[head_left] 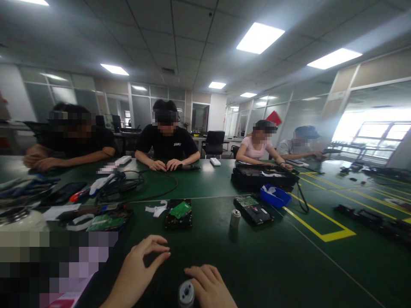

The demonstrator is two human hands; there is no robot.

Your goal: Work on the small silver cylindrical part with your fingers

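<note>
My left hand [141, 263] is raised over the green table [272, 265], its thumb and fingers apart with nothing between them. My right hand [210, 284] lies low at the front, fingers stretched forward. Right beside it is a small silver metal cylinder [186, 293], like a small motor, with holes in its round top; whether the hidden thumb touches it I cannot tell. Another such metal cylinder [235, 218] stands upright farther off. Beyond my left hand is a black hard drive [178, 222] with a loose green circuit board [180, 209] on it.
Another hard drive [257, 211] lies beside a blue bin [279, 199] and a black case [263, 177]. At left are cables [118, 186], a green board [107, 221], and white paper pieces [156, 208]. Several people sit across the table; one person's hands [167, 164] hold a dark tool.
</note>
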